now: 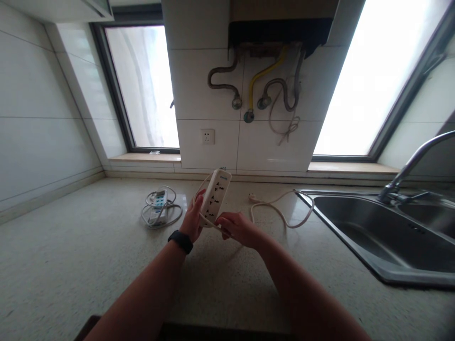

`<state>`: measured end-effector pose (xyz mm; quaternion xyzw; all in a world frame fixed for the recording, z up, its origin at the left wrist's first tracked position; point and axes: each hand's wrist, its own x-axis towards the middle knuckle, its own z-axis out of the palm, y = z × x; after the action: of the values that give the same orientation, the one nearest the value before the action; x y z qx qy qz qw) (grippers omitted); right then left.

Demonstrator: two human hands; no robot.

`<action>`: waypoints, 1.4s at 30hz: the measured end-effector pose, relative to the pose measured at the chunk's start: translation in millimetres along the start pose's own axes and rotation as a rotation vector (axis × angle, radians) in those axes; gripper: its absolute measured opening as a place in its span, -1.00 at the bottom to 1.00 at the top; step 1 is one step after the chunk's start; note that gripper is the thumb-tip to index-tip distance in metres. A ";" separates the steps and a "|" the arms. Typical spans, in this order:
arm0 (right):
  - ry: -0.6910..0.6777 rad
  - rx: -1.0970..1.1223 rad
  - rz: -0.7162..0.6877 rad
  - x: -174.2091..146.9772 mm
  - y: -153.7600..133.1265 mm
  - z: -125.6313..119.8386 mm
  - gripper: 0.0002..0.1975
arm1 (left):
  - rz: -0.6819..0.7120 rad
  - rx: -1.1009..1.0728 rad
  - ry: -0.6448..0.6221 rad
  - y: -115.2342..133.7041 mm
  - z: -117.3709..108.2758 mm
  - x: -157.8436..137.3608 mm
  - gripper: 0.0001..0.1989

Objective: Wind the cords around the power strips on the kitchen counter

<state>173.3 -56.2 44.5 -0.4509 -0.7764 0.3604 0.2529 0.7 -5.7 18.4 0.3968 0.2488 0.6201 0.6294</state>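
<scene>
Far left on the speckled counter (106, 274), a grey cord (174, 219) loops around a blue-socketed power strip (161, 199). Here's the left hand (194, 215), gripping the long, glossy white extension block (217, 194) by its left edge, raised, its long axis running away and leaning right. A slim cable (213, 224) crosses its near end; just beside, the right hand (239, 228) pinches that cable. Rightward, a pale cord (278, 205) curves to the smooth steel sink (350, 251).
</scene>
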 end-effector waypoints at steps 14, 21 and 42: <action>0.604 0.055 -0.079 -6.9 12.1 -44.9 -0.55 | -0.035 0.067 -0.044 -3.4 -19.2 6.3 -0.14; 0.408 -0.087 -0.085 -7.5 11.7 -29.8 -0.55 | -0.115 -0.112 -0.050 2.8 -11.4 7.5 -0.28; 0.188 -0.396 -0.095 -8.4 5.0 -12.9 -0.47 | -0.114 -0.295 0.031 15.2 -10.0 4.8 -0.58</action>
<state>189.1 -57.6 47.9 -0.4865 -0.8252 0.1451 0.2475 -15.7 -0.3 25.9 0.2757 0.1868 0.6193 0.7110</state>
